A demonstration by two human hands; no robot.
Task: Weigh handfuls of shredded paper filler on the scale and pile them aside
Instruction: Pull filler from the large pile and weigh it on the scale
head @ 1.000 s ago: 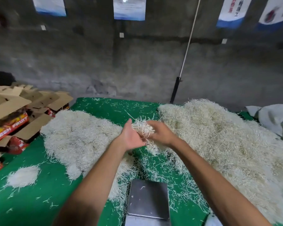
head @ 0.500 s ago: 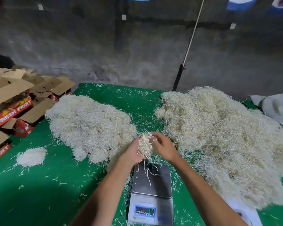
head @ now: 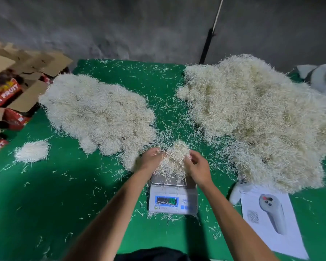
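Item: shredded paper handful [head: 174,157], light, springy, shedding; left hand [head: 150,160] and right hand [head: 198,166] cup its flanks over scale [head: 172,194], six o'clock.

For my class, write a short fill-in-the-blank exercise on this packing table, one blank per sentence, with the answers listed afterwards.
1. Both hands, the left hand and the right hand, hold a handful of shredded paper over the ____.
2. The table cover is ____ in colour.
3. Of the two big piles, the right pile is the ____ one; the left pile is the other.
4. The printed sheet lies on the ____ side of the scale.

Answers: scale; green; larger; right
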